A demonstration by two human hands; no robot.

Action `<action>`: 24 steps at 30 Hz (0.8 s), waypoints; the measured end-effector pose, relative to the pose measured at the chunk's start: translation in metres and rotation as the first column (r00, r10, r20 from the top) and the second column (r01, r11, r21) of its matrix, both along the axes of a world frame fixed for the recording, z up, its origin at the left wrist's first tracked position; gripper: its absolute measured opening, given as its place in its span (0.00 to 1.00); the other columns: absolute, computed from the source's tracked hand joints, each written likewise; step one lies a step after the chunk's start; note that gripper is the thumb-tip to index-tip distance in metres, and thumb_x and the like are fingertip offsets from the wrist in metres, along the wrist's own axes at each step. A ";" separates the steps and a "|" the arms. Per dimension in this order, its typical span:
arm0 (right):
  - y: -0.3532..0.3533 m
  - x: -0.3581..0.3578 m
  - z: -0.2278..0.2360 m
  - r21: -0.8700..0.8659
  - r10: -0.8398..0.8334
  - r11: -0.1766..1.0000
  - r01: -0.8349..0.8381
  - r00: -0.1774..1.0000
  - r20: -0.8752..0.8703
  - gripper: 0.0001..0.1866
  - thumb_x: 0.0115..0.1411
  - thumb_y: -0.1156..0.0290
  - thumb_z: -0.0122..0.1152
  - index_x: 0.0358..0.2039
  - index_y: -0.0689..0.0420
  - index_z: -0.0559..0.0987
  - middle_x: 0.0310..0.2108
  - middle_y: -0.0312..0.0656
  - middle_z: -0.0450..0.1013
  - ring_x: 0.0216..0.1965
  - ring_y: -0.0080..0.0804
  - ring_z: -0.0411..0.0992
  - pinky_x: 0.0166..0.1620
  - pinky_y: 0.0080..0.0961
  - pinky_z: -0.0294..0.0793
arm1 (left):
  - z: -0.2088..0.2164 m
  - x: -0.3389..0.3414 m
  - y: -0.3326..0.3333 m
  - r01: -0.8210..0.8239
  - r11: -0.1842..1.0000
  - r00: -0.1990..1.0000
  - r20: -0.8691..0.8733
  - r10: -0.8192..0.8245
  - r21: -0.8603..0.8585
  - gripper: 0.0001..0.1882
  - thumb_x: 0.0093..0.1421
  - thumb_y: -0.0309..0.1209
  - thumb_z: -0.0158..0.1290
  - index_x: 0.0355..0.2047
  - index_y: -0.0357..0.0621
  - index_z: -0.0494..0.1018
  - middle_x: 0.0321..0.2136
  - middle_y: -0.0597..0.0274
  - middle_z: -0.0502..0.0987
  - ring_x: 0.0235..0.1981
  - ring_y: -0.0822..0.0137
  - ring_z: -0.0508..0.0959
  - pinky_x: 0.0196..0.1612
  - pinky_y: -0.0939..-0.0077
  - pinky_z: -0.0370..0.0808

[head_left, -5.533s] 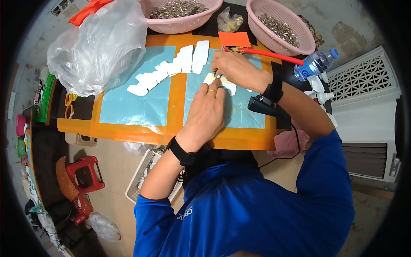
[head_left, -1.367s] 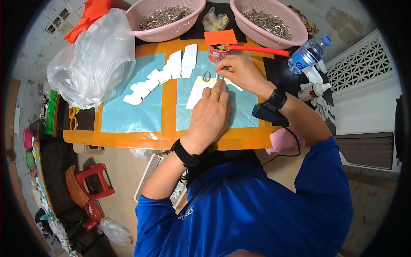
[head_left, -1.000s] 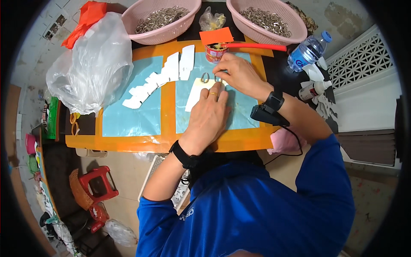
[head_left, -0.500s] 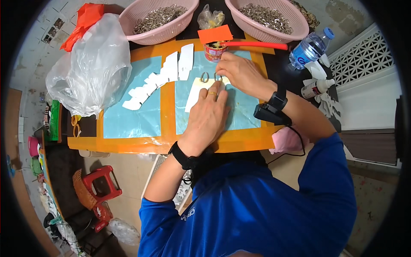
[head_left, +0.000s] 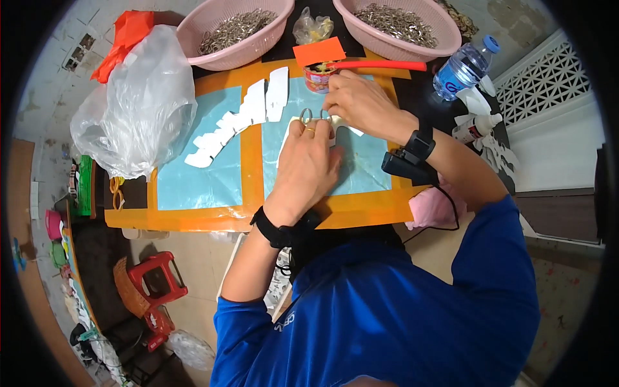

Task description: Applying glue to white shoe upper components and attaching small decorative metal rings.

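Note:
A white, paper-like piece (head_left: 284, 147) with a cream-coloured upper edge lies on the blue work mat (head_left: 361, 164). Two metal rings (head_left: 305, 116) stand side by side along that edge. My left hand (head_left: 304, 161) is over the piece, its bent fingers pressed together on it just below the rings. From the right, my right hand (head_left: 364, 106) reaches in with curled fingers, the tips closed beside the right-hand ring. What exactly they pinch is hidden. Left of my hands, several similar white pieces (head_left: 256, 102) lie overlapped in a fan.
Behind the mat stands a small tub (head_left: 317, 80) with an orange card (head_left: 320, 51) and a red-handled tool (head_left: 387, 65) on it. Two pink baskets (head_left: 274, 35) hold metal rings. A plastic bag (head_left: 132, 103) fills the left; a water bottle (head_left: 461, 71) and small white bottle (head_left: 477, 128) stand right.
My left fingers have bent and drawn together near the rings. The right side of the white piece now shows under my right hand. The two rings sit closer together.

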State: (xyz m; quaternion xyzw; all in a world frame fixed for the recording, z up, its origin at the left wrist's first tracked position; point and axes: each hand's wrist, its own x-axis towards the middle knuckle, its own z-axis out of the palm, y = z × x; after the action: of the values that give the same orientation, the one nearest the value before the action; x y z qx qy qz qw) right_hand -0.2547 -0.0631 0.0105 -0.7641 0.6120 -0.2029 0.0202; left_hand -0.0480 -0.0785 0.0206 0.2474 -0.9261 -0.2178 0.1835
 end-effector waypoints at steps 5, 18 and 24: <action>-0.001 0.001 -0.001 -0.016 -0.019 1.000 0.020 1.000 0.023 0.04 0.57 0.70 0.66 0.31 0.55 0.83 0.37 0.39 0.72 0.48 0.40 0.72 0.47 0.40 0.73 | -0.010 -0.001 -0.014 -0.057 0.977 0.990 -0.118 0.082 0.207 0.12 0.63 0.27 0.55 0.46 0.36 0.70 0.42 0.48 0.77 0.44 0.50 0.73 0.50 0.61 0.72; -0.002 0.003 -0.004 -0.038 -0.024 0.999 0.024 1.000 -0.007 0.04 0.53 0.72 0.68 0.30 0.56 0.82 0.36 0.40 0.72 0.45 0.42 0.73 0.44 0.41 0.73 | -0.026 -0.008 -0.042 0.035 0.723 0.941 -0.267 0.209 0.690 0.07 0.66 0.23 0.50 0.44 0.36 0.68 0.41 0.58 0.79 0.40 0.71 0.76 0.47 0.76 0.73; -0.001 0.004 -0.001 -0.022 -0.021 1.000 0.020 1.000 -0.009 0.04 0.53 0.72 0.68 0.30 0.56 0.82 0.36 0.40 0.72 0.45 0.42 0.73 0.44 0.40 0.74 | -0.019 -0.008 -0.038 -0.027 0.745 0.902 -0.305 0.306 0.667 0.08 0.64 0.22 0.51 0.43 0.35 0.68 0.37 0.58 0.76 0.34 0.70 0.76 0.40 0.74 0.74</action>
State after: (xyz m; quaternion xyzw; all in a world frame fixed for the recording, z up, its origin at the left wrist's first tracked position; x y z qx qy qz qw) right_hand -0.2506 -0.0645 0.0093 -0.7589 0.6176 -0.2065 0.0068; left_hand -0.0557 -0.1163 0.0014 0.3294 -0.7097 -0.5519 0.2887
